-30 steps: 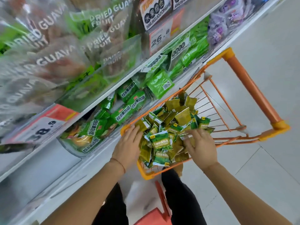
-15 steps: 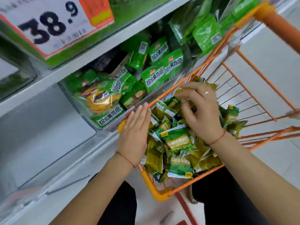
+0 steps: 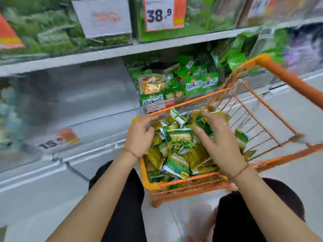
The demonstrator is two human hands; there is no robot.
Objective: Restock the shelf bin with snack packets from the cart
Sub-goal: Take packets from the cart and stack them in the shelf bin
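Both of the person's hands are over an orange wire cart (image 3: 195, 182) that stands on the pale floor against the lowest shelf. The cart's near end is heaped with small green and olive snack packets (image 3: 180, 137); its far end, toward the orange handle (image 3: 288, 79), shows bare wire. The left hand (image 3: 139, 135) sits at the cart's left rim with its fingers curled inward at the edge of the heap; blur hides whether they pinch a packet or only the rim, so its grip cannot be told. The right hand (image 3: 222, 142) lies over the right side of the heap, fingers spread and bent, with the thumb and fingertips closing round several packets at the top of the pile. Each wrist wears a thin red cord. Just beyond the cart, on the bottom shelf, a clear shelf bin (image 3: 157, 105) holds larger green bags printed with white labels, one yellow-orange bag among them. To its left stands a clear bin (image 3: 78, 105) with a 15-something price tag (image 3: 57, 140) on its front. On the shelf above, a price card (image 3: 164, 13) reads 38.9.
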